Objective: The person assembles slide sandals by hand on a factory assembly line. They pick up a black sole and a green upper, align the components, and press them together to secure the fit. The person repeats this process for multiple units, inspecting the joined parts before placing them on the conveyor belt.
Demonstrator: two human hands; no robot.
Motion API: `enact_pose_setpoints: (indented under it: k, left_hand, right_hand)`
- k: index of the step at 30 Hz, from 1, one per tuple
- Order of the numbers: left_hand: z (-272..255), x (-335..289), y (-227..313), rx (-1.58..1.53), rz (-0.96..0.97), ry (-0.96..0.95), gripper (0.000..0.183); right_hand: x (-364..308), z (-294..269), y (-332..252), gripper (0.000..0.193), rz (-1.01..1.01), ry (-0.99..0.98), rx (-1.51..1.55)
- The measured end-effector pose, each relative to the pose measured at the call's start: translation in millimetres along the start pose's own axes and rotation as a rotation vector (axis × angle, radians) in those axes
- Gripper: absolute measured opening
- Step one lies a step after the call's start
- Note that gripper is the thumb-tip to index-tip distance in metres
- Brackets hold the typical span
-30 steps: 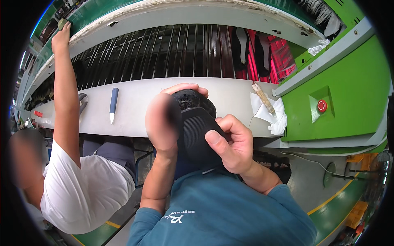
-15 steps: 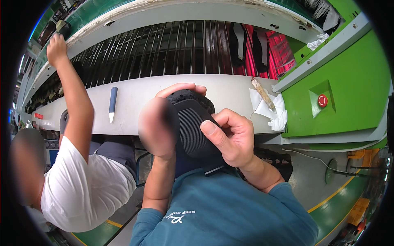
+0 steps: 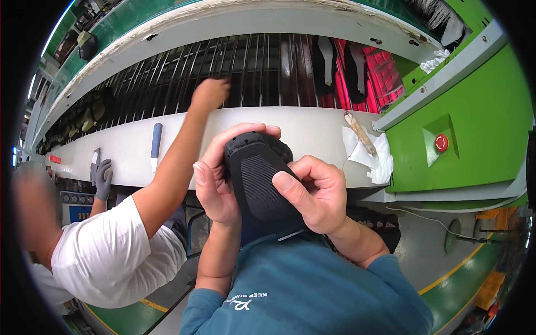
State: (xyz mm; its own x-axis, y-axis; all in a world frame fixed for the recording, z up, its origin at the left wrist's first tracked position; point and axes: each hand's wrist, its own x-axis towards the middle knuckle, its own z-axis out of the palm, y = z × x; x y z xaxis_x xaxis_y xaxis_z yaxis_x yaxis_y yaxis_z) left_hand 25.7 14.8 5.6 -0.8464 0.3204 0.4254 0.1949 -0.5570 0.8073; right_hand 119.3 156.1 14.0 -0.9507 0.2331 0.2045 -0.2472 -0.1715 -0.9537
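Note:
A black shoe (image 3: pixel 259 181) is held in front of my chest, its ribbed sole turned up toward me. My left hand (image 3: pixel 222 201) cups its far end and left side, fingers curled behind and the thumb standing off the sole. My right hand (image 3: pixel 319 192) grips the right side with bent fingers, its thumb pressed on the sole's edge. The shoe's upper is mostly hidden beneath the sole and my hands.
Beyond the white ledge (image 3: pixel 312 120) runs a roller conveyor (image 3: pixel 251 67) carrying dark shoe parts under red light. A blue-handled tool (image 3: pixel 156 139) and a wrapped stick (image 3: pixel 360 132) on white tissue lie there. At left, a co-worker's arm (image 3: pixel 176 167) reaches over the rollers. A green machine (image 3: pixel 474 111) stands right.
The co-worker's bare arm has swung from the far left to over the rollers, and a grey-gloved hand now shows at the ledge. My hands and the shoe have hardly moved.

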Motion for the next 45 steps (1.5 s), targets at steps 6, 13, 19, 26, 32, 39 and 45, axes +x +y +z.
enact_pose_setpoints:
  k: [6, 13, 19, 26, 32, 39, 45]
  left_hand:
    - [2.8, -2.7, 0.0, -0.029, 0.014, 0.017, 0.084]
    - [-1.7, -3.6, 2.6, 0.073, 0.015, 0.007, 0.077]
    - [3.1, -1.0, 12.0, 0.148, 0.03, 0.023, 0.069]
    - [4.0, -1.9, 15.2, 0.186, 0.011, 0.037, 0.068]
    - [7.5, -2.0, 20.0, 0.206, 0.004, 0.053, 0.065]
    - [6.2, -4.1, 23.4, 0.135, 0.011, 0.017, 0.053]
    - [4.5, -6.7, 23.4, 0.154, 0.032, -0.01, 0.049]
  right_hand:
    - [0.0, 1.8, -2.0, 0.027, -0.013, -0.007, -0.001]
    - [1.2, 0.7, -2.3, 0.025, -0.026, -0.028, -0.012]
    - [1.2, -0.4, -4.2, 0.024, -0.026, -0.031, -0.031]
    - [1.2, -1.5, -3.7, 0.022, -0.049, -0.044, -0.038]
    - [1.1, -5.3, -2.6, 0.021, -0.036, -0.072, -0.043]
    - [0.3, -6.0, -3.8, 0.02, -0.052, -0.094, -0.036]
    - [-0.7, -8.3, -4.8, 0.02, -0.07, -0.114, -0.054]
